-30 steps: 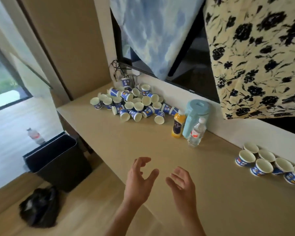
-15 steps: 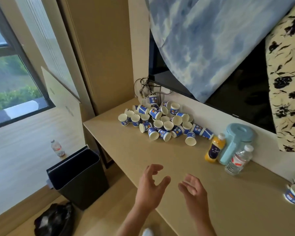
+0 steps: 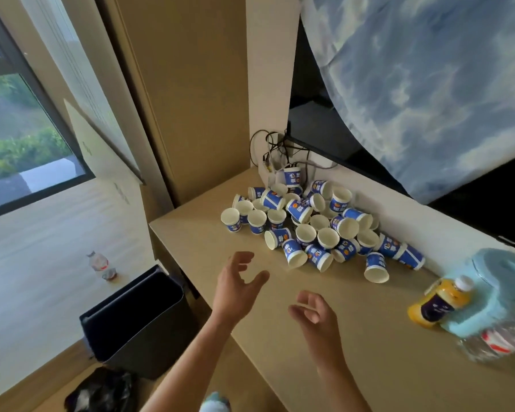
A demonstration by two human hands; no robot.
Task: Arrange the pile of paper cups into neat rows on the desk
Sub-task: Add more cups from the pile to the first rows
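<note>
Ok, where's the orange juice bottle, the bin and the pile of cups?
orange juice bottle [image 3: 434, 307]: head view, its dark label.
bin [image 3: 149, 349]: head view, its outer side wall.
pile of cups [image 3: 306, 233]: head view, a middle cup's mouth.

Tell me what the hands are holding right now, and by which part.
Nothing. The left hand and right hand are both empty with loosely spread fingers, above the desk, short of the cup pile.

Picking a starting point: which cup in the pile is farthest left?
The upright cup at the left tip of the pile, mouth up, with only bare desk to its left; every other cup lies to its right.
</note>
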